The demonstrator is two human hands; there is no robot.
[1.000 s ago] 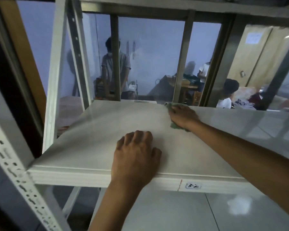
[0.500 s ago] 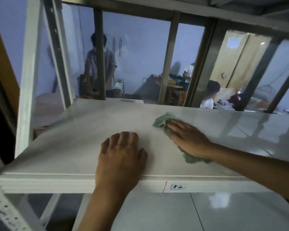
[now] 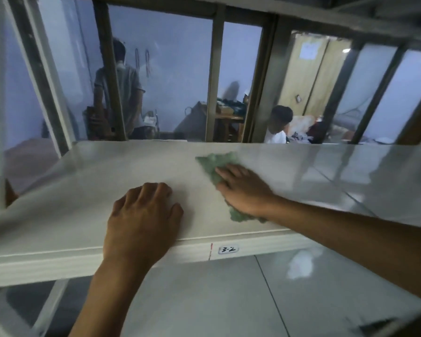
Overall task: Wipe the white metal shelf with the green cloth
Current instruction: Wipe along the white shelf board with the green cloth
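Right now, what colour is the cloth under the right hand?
Pale green; the cloth shows best in the head view, pressed flat by the right hand.

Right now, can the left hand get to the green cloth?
Probably yes: the left hand lies flat on the shelf beside the green cloth, bare surface between them; only the right hand covers it.

The white metal shelf [image 3: 83,203] in front of me is a flat, glossy board whose near edge carries a small label reading 3-2 [image 3: 228,249] beside a thin red mark. My left hand [image 3: 141,220] lies palm down at its near edge, and just right of it my right hand [image 3: 243,190] presses the crumpled green cloth [image 3: 213,162] flat on the surface.
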